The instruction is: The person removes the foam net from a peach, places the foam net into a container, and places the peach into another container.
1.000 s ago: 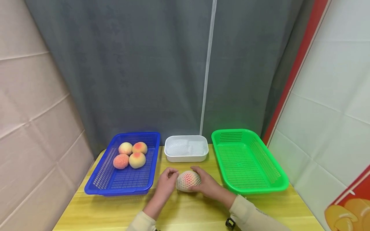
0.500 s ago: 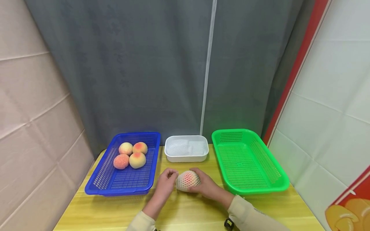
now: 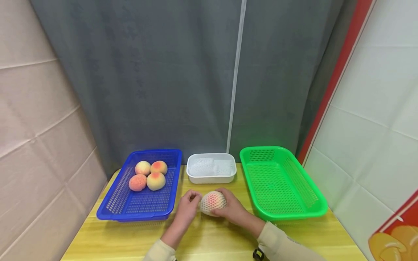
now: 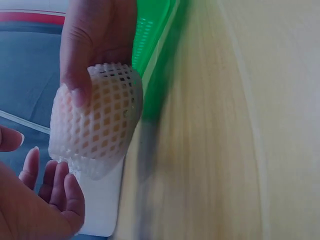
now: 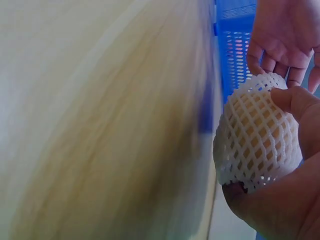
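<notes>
A peach (image 3: 213,202) with a red blush sits inside a white foam net sleeve (image 4: 102,122), above the table's middle. My right hand (image 3: 234,207) grips it from the right, thumb pressed on the net in both wrist views. At the net's other end is my left hand (image 3: 188,206), its fingers loosely bent. In the left wrist view its fingertips (image 4: 60,167) are at the net's edge, with the thumb apart from them. Whether they touch the net is hard to tell.
A blue basket (image 3: 176,188) on the left holds several peaches (image 3: 156,181). Behind the hands stands a white tray (image 3: 211,179) with foam nets (image 3: 200,166) in it. A green basket (image 3: 313,192) is on the right. A grey curtain (image 3: 163,90) hangs behind the table.
The right hand has shifted its hold slightly, with its thumb now further onto the front of the netted peach. The left hand stays almost where it was.
</notes>
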The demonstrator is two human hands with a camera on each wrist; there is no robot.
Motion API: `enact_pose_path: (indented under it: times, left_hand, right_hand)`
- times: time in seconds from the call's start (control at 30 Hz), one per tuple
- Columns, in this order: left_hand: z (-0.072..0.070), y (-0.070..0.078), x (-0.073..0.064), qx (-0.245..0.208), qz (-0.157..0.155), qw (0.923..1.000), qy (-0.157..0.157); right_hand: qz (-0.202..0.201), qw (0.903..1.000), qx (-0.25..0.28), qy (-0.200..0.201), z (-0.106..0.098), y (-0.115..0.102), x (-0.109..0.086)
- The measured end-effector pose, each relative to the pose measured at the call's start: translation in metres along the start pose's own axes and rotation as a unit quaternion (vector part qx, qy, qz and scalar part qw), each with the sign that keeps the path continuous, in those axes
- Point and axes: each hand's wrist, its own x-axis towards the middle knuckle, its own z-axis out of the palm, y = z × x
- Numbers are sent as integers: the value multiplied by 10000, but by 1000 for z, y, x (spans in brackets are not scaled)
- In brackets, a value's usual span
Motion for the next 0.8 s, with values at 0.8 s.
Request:
enact_pose_path:
  times: [0.8]
  left_hand:
    - [-38, 39, 11, 221, 1552, 9876, 0]
  right_hand:
    - [-424, 9965, 268, 674, -40, -83, -8]
